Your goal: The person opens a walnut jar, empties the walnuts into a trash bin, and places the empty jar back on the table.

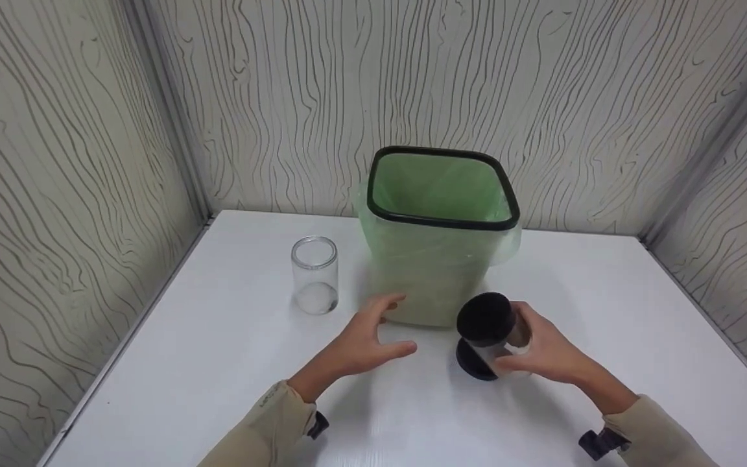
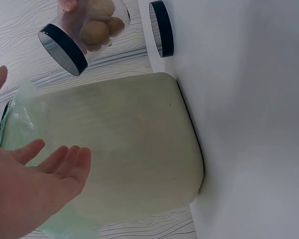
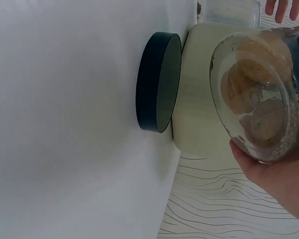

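Beige sleeves extend from the lower edge, with black wrist-mounted devices below the cuffs. Left hand: thumb and fingers spread apart, positioned before the lined waste bin. Right hand: thumb and fingers grip the clear jar around its body. The jar is tilted, raised above the white table, and contains round brown items of indeterminate type. Its black lid is fitted. A loose black lid lies flat beneath the jar. An open-topped glass jar stands upright left of the bin.
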Motion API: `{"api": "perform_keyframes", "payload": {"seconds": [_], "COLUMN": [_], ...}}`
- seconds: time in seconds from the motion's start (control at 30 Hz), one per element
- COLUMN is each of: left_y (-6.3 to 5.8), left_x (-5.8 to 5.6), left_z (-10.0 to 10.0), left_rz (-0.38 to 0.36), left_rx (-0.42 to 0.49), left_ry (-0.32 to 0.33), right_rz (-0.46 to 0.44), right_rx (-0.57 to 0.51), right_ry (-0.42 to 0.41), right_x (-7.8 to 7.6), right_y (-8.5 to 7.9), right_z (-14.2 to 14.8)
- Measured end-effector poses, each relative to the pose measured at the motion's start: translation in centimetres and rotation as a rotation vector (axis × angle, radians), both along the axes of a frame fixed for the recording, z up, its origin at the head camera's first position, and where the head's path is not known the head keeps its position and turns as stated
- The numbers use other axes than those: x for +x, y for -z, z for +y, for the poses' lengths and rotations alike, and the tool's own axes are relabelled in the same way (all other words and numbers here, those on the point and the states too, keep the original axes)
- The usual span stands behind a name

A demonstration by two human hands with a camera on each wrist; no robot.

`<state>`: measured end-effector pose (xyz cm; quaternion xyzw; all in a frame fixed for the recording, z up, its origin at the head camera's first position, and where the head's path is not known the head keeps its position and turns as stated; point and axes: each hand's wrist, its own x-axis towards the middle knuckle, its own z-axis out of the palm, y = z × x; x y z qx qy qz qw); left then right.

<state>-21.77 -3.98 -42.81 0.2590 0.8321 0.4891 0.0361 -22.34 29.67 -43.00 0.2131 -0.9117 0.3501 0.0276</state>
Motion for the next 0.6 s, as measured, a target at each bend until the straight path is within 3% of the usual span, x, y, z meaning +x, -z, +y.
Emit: {"api": "perform_keyframes", "payload": {"seconds": [0.6], "left_y": [0.0], "left_x": [0.4], "left_z": [1.5], "left_rz": [0.018], "left_rx": [-0.019], "left_ry": [0.055], "right_rz": [0.011], "right_rx": [0.056], "right_ry": [-0.123], "right_x": [0.8], "right_y": [-0.7], "right_z": [-3.4]}}
